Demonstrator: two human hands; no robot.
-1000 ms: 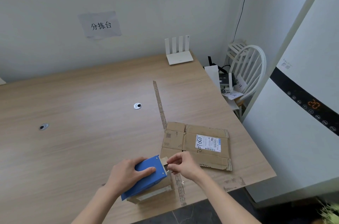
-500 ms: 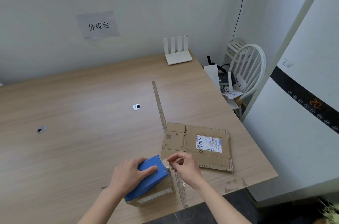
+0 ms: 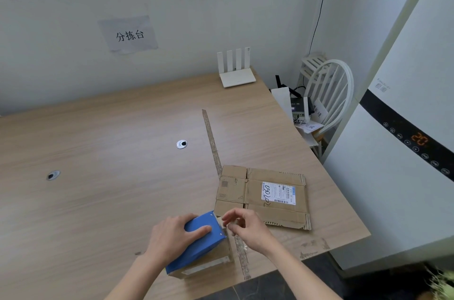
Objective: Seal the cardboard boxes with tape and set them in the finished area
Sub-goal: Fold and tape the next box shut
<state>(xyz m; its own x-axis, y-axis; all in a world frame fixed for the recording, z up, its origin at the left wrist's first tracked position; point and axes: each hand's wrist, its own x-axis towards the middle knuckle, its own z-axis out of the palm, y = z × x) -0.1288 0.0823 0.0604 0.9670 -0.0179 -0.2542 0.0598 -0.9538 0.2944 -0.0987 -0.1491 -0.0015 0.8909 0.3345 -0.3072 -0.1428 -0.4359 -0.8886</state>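
Small brown cardboard box [image 3: 204, 264] at near desk [image 3: 98, 189] edge, blue tape dispenser [image 3: 196, 242] on top, long axis running near-left to far-right. Left hand [image 3: 172, 236] grips dispenser; right hand [image 3: 245, 226] pinches clear tape end [image 3: 232, 226]. Flattened cardboard box [image 3: 264, 195] beside, white label handwritten "030202". Wall sign [image 3: 129, 34] reads "分拣台".

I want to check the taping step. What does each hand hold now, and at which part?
Left hand holds the blue tape dispenser by its top. Right hand pinches something at its front end; probably tape, not clearly visible.
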